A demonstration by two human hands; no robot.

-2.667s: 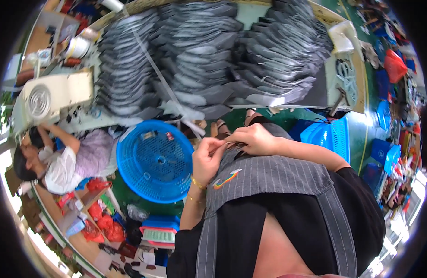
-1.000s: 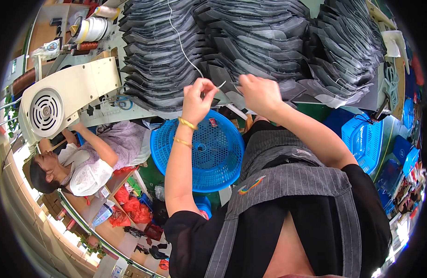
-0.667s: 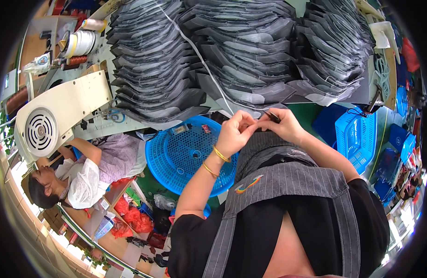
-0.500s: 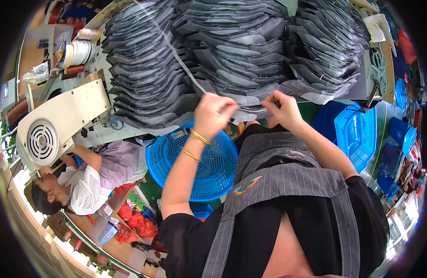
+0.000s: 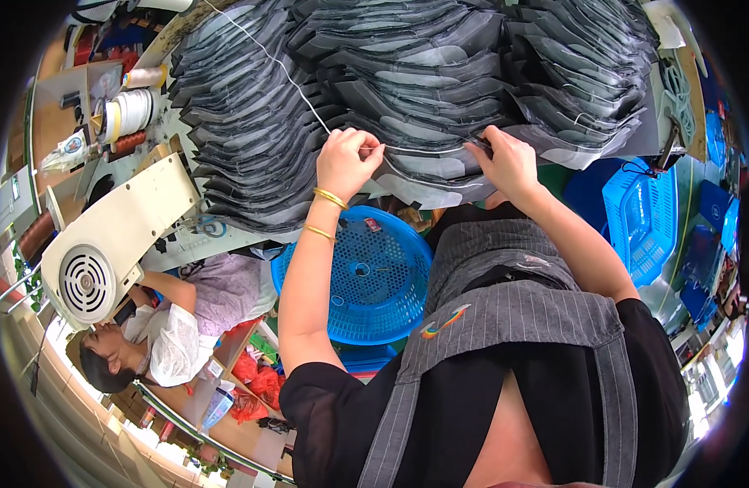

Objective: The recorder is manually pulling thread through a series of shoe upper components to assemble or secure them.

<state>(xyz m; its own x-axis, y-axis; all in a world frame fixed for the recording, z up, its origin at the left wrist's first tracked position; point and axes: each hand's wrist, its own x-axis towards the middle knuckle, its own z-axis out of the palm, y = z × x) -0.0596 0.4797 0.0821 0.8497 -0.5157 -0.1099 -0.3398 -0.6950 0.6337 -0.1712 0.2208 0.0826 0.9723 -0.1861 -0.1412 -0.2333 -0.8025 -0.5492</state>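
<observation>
A thin white cord [image 5: 289, 75] runs down from the upper left, across the stacked pieces, to my left hand [image 5: 347, 163], whose thumb and fingers pinch it. My right hand [image 5: 511, 167] has its fingertips pressed together at the other end of a white stretch of cord between the hands. This stretch lies along a dark grey fabric piece [image 5: 427, 169] at the front of the middle stack. Whether the right fingers also grip the fabric edge is hidden. Rows of similar dark, layered pieces [image 5: 411, 77] spread over the table beyond my hands.
A blue plastic basket [image 5: 309, 305] stands below my left forearm. Another blue basket [image 5: 651, 220] is at the right. A cream sewing machine [image 5: 138, 207] is at the left, near thread spools [image 5: 130, 112]. A co-worker [image 5: 159, 337] sits beyond it.
My hands have moved slightly apart and up to the front of the middle stack. The cord, looser-looking and curved now, lies along the front piece between them.
</observation>
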